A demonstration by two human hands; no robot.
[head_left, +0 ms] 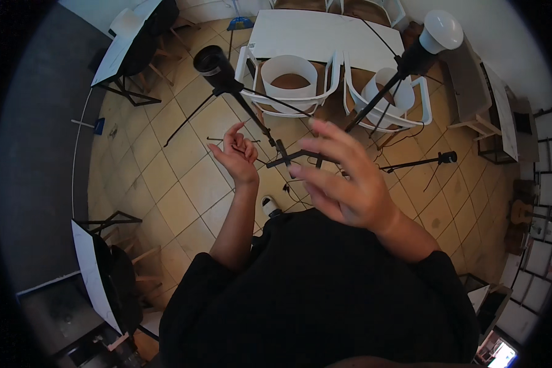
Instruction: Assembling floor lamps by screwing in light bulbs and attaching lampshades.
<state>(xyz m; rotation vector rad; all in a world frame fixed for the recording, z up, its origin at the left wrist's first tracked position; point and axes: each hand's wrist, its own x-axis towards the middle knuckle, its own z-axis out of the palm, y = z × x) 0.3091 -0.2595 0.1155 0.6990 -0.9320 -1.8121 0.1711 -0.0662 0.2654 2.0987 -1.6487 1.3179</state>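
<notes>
A black lamp stand with several arms (282, 153) rises in front of me. One arm ends in a bare black socket (211, 61); another, at the upper right, carries a white bulb (443, 30). My left hand (239, 156) is just left of the stand's joint, thumb and index finger stretched out, the other fingers curled in. A thin dark strip shows at these curled fingers; I cannot make out what it is. My right hand (349, 181), slightly blurred, hovers over the right side of the joint, its fingers apart and holding nothing.
Two white lampshades (289, 76) rest on white chairs (251, 67) by a white table (325, 37). A third black socket arm (417, 163) reaches out right. Cables (294, 195) lie on the tiled floor (165, 202). More tables stand left and right.
</notes>
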